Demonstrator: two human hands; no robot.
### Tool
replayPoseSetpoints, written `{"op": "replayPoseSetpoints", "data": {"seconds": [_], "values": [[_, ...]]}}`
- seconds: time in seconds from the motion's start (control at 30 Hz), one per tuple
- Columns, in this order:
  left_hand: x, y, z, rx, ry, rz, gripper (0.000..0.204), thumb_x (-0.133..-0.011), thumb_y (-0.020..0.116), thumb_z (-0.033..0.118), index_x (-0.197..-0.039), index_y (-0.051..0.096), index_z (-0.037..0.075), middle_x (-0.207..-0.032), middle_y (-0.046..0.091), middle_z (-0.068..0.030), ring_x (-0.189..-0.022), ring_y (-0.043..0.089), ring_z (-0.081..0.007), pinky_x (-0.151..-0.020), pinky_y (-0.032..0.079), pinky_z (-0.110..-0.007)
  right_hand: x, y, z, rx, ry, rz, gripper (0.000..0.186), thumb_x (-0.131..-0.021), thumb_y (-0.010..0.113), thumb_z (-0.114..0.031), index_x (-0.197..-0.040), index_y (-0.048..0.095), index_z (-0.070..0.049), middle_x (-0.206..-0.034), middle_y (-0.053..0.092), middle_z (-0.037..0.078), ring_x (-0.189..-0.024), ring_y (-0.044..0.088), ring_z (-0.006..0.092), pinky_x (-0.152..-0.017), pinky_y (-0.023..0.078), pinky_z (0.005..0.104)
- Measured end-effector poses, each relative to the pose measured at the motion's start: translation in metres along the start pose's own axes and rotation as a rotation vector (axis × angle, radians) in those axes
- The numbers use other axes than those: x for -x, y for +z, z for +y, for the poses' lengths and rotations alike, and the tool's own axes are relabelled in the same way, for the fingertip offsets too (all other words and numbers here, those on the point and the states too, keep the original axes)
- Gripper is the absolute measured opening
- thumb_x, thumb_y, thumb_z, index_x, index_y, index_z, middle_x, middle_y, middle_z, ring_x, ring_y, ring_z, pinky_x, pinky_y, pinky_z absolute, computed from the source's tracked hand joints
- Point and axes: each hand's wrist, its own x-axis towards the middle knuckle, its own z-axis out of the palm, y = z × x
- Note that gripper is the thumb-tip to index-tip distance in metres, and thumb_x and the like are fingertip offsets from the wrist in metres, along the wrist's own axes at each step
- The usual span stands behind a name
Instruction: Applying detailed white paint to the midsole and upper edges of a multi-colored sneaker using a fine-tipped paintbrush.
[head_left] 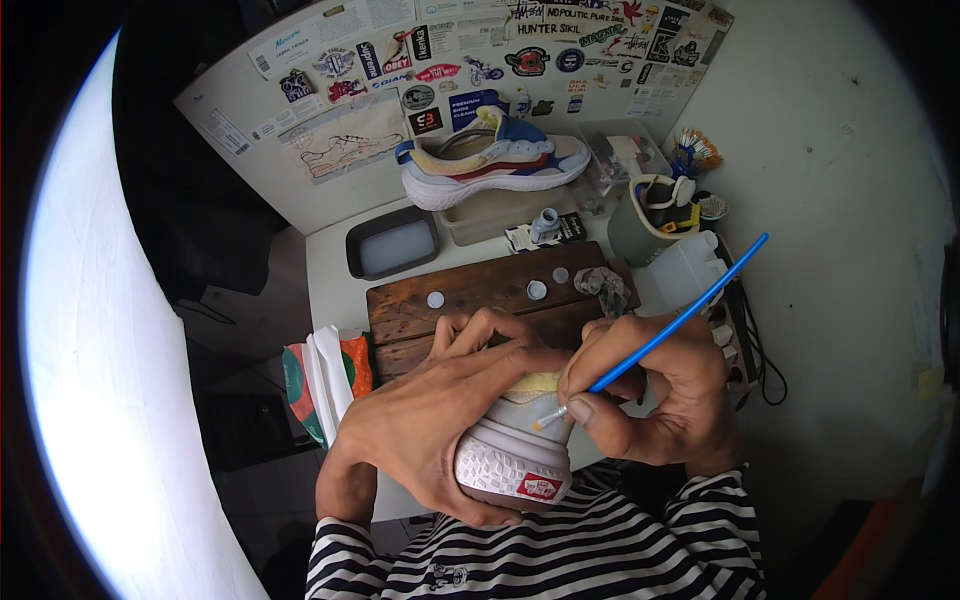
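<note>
My left hand (420, 420) is wrapped over a pale shoe (510, 465) with a white textured rubber band, a small red label at the heel and a pale yellow collar, held low in front of my striped top. My right hand (660, 390) pinches a slim blue paintbrush (700, 300), its handle slanting up to the right and its bristle tip against the pale grey heel area of the shoe. Just beyond my hands lies a dark wooden board (420, 320) with small white caps (536, 290) and a crumpled grey lump (604, 289) on it.
A white, blue and red shoe (490, 182) stands at the back by a sticker-covered panel (250, 100). Behind the board are a dark tray (391, 247) and a small jar (545, 225). A tool cup (637, 220) stands right, a tissue pack (310, 390) left, a bright light panel (90, 330) far left.
</note>
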Motion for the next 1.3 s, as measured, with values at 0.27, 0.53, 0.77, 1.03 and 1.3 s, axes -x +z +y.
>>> {"op": "replayPoseSetpoints", "data": {"seconds": [0.27,0.53,0.77,1.03,1.3], "values": [[0.0023,0.0033,-0.0044,0.076,-0.024,-0.008,0.105,-0.051,0.089,0.04,-0.141,0.048,0.005,-0.129,0.058,-0.0141,-0.124,0.043,-0.0364,-0.096,0.033,-0.055,-0.0034,0.002,-0.0001,0.039,-0.047,-0.026,0.014,-0.085,0.074,-0.008,-0.096,0.066,-0.004,-0.072,0.059,0.001,-0.052,0.048,0.0054,-0.047,0.034,0.024],[0.0005,-0.0011,-0.0022,0.034,0.017,-0.002,0.103,-0.051,0.089,0.039,-0.14,0.049,0.005,-0.128,0.059,-0.0128,-0.121,0.044,-0.0336,-0.093,0.033,-0.051,-0.0014,0.0018,0.0,-0.003,-0.037,-0.024,0.013,-0.085,0.073,-0.007,-0.093,0.064,-0.004,-0.072,0.06,0.001,-0.05,0.048,0.0052,-0.046,0.035,0.0242],[-0.0004,-0.0019,-0.0013,0.039,0.007,-0.011,0.103,-0.051,0.089,0.041,-0.139,0.049,0.005,-0.128,0.058,-0.0126,-0.121,0.043,-0.0335,-0.092,0.032,-0.05,-0.0035,-0.0018,-0.0023,0.015,-0.039,-0.031,0.01,-0.081,0.07,-0.004,-0.088,0.064,-0.002,-0.071,0.064,0.003,-0.05,0.046,0.0055,-0.048,0.036,0.0235],[0.0016,0.0027,-0.0036,0.036,0.012,-0.056,0.102,-0.052,0.089,0.042,-0.138,0.049,0.004,-0.13,0.057,-0.0143,-0.128,0.039,-0.0386,-0.094,0.03,-0.055,-0.0091,0.0013,-0.0048,0.051,-0.056,-0.06,0.012,-0.084,0.074,-0.008,-0.092,0.066,-0.004,-0.071,0.057,0.001,-0.053,0.047,0.0075,-0.048,0.036,0.0257],[0.0014,0.0029,-0.005,0.06,0.005,-0.068,0.102,-0.053,0.089,0.042,-0.139,0.048,0.005,-0.131,0.056,-0.0147,-0.13,0.038,-0.0393,-0.097,0.03,-0.058,-0.0097,0.0033,-0.0043,0.045,-0.077,-0.065,0.011,-0.084,0.073,-0.006,-0.091,0.066,-0.004,-0.071,0.057,0.001,-0.053,0.049,0.0089,-0.049,0.037,0.0269]]}}
